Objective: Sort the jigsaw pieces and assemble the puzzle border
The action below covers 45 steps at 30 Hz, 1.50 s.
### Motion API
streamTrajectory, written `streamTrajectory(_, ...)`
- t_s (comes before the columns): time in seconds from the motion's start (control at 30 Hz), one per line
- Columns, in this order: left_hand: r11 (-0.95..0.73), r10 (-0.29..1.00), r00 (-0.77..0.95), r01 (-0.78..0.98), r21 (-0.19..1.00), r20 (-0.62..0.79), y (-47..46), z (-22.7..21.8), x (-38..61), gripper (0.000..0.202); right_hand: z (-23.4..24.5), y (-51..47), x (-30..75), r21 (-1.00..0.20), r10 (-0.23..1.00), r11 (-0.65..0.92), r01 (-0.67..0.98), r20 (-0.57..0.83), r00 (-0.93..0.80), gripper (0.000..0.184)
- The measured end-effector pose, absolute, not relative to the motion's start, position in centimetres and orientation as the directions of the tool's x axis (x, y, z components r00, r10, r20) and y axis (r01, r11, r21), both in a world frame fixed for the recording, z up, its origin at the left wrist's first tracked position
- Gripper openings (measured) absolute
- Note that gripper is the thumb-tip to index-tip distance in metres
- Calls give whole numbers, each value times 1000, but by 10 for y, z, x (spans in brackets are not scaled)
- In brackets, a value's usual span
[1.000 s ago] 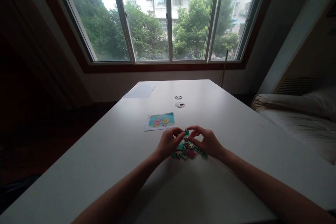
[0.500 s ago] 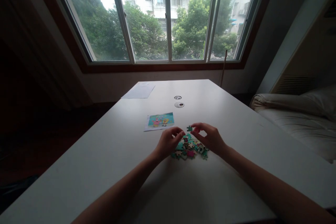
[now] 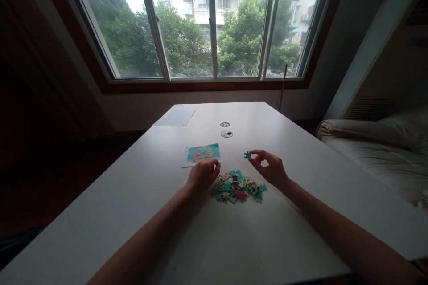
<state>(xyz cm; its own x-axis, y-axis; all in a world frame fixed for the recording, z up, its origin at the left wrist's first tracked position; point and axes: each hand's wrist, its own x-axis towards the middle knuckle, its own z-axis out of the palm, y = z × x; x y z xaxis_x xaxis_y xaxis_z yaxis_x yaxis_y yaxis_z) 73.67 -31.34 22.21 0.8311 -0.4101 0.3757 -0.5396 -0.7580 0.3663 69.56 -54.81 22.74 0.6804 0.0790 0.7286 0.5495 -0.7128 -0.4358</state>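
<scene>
Between thumb and fingers, my right hand (image 3: 269, 165) pinches a green jigsaw puzzle piece (image 3: 247, 155), held up to the right of the pile. My left hand (image 3: 203, 173) is curled closed at the lower edge of the picture sheet (image 3: 202, 153), covering part of it; whatever its fingertips hold, if anything, is hidden. A heap of jigsaw puzzle pieces (image 3: 238, 186) lies between my hands, with teal, green, tan and pink ones mixed together. The sheet shows yellow and pink cartoon figures on a teal ground.
The white table (image 3: 150, 231) stretches toward the window (image 3: 214, 22). Two small round discs, one being a silvery disc (image 3: 226, 134), lie beyond the pile. White papers (image 3: 175, 116) rest at the far left corner. A pale sofa (image 3: 368, 147) stands at the right.
My right hand has moved up and right with the green puzzle piece, away from the pile. My left hand has shifted left and slightly up, over the picture sheet's edge.
</scene>
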Motion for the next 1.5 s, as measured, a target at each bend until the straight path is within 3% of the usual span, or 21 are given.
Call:
streamTrajectory(0.27,-822,-404,841,-506,260,359,-312,216,741,18,217,-548,719,-565,42,-693,449,589,807,21)
streamTrajectory(0.47,-868,-364,846,-460,189,389,-306,216,746,20,219,-545,780,-534,124,-767,356,420,899,18)
streamTrajectory(0.67,-885,-379,855,-446,132,354,-302,215,751,22,215,-533,826,-516,101,-806,290,363,926,18)
streamTrajectory(1.13,-883,-418,874,-455,114,250,-302,205,768,36,197,-516,873,-531,-16,-840,109,226,974,25)
streamTrajectory(1.5,-878,-420,874,-460,134,244,-302,205,765,34,198,-507,875,-536,-88,-844,24,182,979,21)
